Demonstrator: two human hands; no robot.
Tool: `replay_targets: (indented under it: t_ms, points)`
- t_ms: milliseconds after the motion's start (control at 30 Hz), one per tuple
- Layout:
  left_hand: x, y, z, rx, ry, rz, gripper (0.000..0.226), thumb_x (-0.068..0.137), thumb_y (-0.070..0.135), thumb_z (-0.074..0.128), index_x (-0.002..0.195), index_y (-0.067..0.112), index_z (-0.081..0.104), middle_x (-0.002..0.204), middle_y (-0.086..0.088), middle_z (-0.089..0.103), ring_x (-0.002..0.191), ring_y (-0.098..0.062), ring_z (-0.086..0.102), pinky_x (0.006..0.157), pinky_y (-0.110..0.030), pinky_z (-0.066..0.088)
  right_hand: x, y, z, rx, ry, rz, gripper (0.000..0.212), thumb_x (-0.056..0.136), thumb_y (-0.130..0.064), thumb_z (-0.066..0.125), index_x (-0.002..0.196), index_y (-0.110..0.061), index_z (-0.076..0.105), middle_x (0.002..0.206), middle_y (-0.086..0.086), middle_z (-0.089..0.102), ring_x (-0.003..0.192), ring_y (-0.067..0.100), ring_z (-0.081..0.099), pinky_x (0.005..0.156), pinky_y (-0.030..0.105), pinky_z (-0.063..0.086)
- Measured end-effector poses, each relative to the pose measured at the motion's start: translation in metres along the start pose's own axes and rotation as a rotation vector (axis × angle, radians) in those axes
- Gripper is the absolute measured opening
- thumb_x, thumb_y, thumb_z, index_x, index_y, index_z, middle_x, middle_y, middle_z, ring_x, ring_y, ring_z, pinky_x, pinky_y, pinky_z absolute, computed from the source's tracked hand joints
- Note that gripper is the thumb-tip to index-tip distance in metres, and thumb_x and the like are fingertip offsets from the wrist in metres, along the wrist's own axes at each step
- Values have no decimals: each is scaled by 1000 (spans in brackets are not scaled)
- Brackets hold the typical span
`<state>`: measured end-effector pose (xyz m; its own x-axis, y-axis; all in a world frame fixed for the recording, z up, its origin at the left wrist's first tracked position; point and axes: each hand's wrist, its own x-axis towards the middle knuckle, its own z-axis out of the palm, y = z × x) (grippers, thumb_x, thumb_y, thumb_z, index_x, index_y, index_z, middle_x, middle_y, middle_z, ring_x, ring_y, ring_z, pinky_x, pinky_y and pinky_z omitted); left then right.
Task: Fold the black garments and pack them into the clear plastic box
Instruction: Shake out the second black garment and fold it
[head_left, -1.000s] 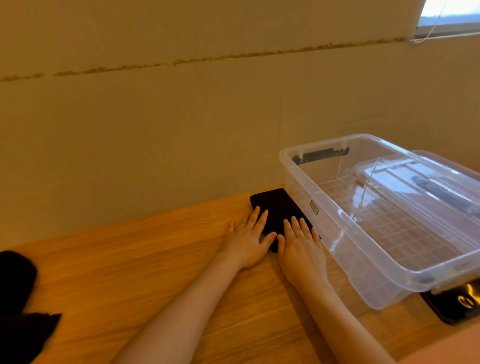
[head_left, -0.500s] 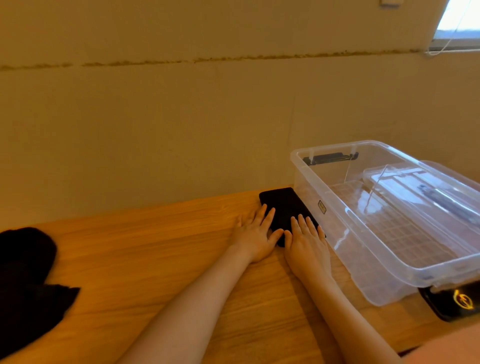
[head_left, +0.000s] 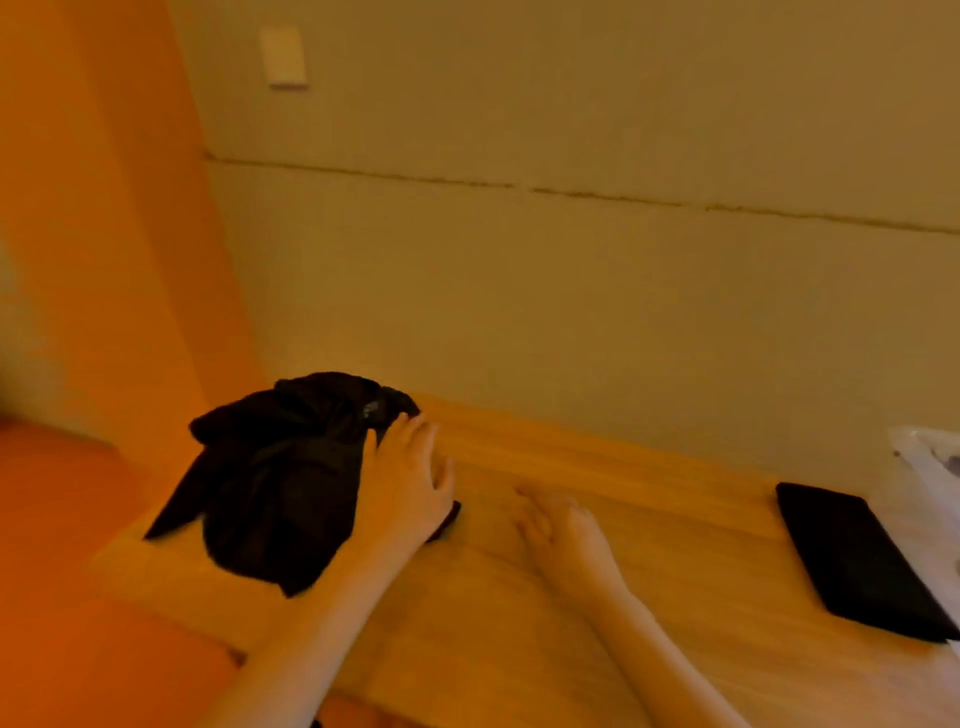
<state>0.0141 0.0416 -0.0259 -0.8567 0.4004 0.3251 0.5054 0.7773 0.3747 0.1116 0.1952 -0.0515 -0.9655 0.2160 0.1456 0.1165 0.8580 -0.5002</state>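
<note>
Your left hand (head_left: 402, 483) rests relaxed, fingers straight, on the crumpled black garments (head_left: 280, 478) far left on the wooden table (head_left: 649, 571). Your right hand (head_left: 566, 535) is blurred, released, holding nothing. A folded black garment (head_left: 857, 561) lies right, beside the clear plastic box (head_left: 930, 457).

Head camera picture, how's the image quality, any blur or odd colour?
Head view: soft all over with an orange cast; the right hand is smeared by motion blur, the left hand on the crumpled black garment pile is sharper; the clear plastic box is cut off at the right edge.
</note>
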Motion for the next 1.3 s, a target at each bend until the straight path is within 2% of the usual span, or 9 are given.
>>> replay_targets:
  t_ms: [133, 300, 533, 667, 767, 933, 1033, 1133, 1300]
  points:
    - [-7, -99, -29, 120, -30, -228, 61, 95, 49, 40, 146, 18, 29, 155, -2, 22, 145, -23, 11, 116, -47, 7, 49, -72, 37, 174, -147, -43, 51, 92, -37, 54, 139, -22, 41, 140, -1, 48, 124, 15, 48, 99, 25, 40]
    - [-26, -142, -27, -47, -3, -180, 56, 92, 34, 55, 142, 14, 39, 147, -3, 38, 136, -22, 33, 110, -34, 29, 80, -105, 76, 213, -175, -11, 73, 85, -34, 64, 147, -24, 26, 147, 0, 36, 135, 16, 35, 106, 29, 34]
    - [-22, -155, -40, -199, 146, -183, 17, 87, 17, 65, 101, 10, 71, 100, -2, 65, 99, -21, 59, 90, -37, 48, 87, -92, 73, 344, -71, 4, 17, 91, -19, 58, 103, -15, 68, 101, -3, 66, 96, 11, 60, 79, 17, 43]
    - [-14, -152, -58, -334, 205, -149, 12, 89, 13, 60, 96, 14, 70, 96, 6, 66, 88, -1, 55, 83, -15, 41, 96, -97, 41, 619, -158, -7, 17, 89, -14, 61, 79, -26, 67, 75, -15, 67, 73, -2, 63, 72, 17, 49]
    - [-2, -133, -87, -495, 132, -129, 17, 93, 15, 52, 81, 19, 64, 74, 12, 64, 66, 1, 56, 63, -13, 39, 102, -108, 3, 734, -121, -71, 20, 92, -11, 56, 78, -20, 66, 65, -13, 67, 63, -2, 63, 60, 13, 49]
    - [24, -95, -141, -594, 57, -16, 21, 93, 20, 54, 74, 19, 62, 62, 8, 65, 58, 0, 58, 56, -11, 42, 111, -126, -66, 846, -6, -133, 24, 95, -14, 51, 74, -18, 64, 59, -9, 65, 56, 3, 61, 54, 17, 48]
    - [41, -70, -170, -599, -105, 46, 13, 89, 21, 60, 85, 12, 68, 73, 1, 70, 72, -10, 64, 72, -21, 49, 108, -129, -117, 826, 61, -186, 25, 94, -16, 51, 74, -19, 65, 60, -8, 66, 57, 6, 62, 55, 19, 50]
    - [55, -52, -185, -587, -385, 46, 36, 83, 31, 67, 97, -2, 67, 97, -20, 68, 93, -26, 65, 88, -36, 49, 100, -127, -165, 725, 139, -241, 22, 94, -18, 53, 77, -20, 67, 70, -5, 67, 65, 7, 63, 60, 19, 50]
    - [66, -19, -172, -718, -474, 66, 26, 92, 21, 53, 77, 16, 74, 85, 2, 72, 87, -9, 67, 80, -18, 49, 86, -107, -224, 593, 267, -282, 21, 92, -16, 55, 75, -21, 67, 70, -7, 65, 62, 0, 62, 58, 14, 48]
